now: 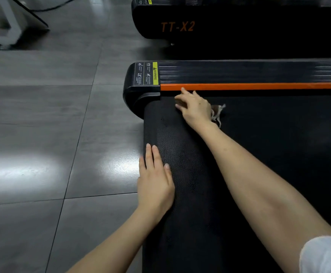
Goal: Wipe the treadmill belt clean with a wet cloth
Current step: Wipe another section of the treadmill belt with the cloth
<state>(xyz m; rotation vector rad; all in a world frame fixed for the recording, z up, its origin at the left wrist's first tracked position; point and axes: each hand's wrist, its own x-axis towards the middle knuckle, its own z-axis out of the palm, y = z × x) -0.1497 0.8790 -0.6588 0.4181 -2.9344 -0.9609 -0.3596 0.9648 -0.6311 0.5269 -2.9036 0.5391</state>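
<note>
Glossy grey floor tiles (42, 134) with a couple of bright light patches fill the left side, and a white stand (9, 22) sits in the far corner. Head cam is the only view. The treadmill belt (259, 154) is black and dimpled. Its long axis runs left to right, with the rounded end pointing left at the tiles. An orange stripe (259, 86) runs along the far rail, with a warning sticker (146, 73) on the end cap. A second treadmill (239, 26) marked TT-X2 sits behind it.

Left hand (154, 184) lies flat on the belt's end edge, fingers straight. Right hand (195, 107) is near the stripe, fingers stretched out, pressing down on the cloth (218, 111). It's blurry there, so I only see a frayed pale bit by the wrist.
</note>
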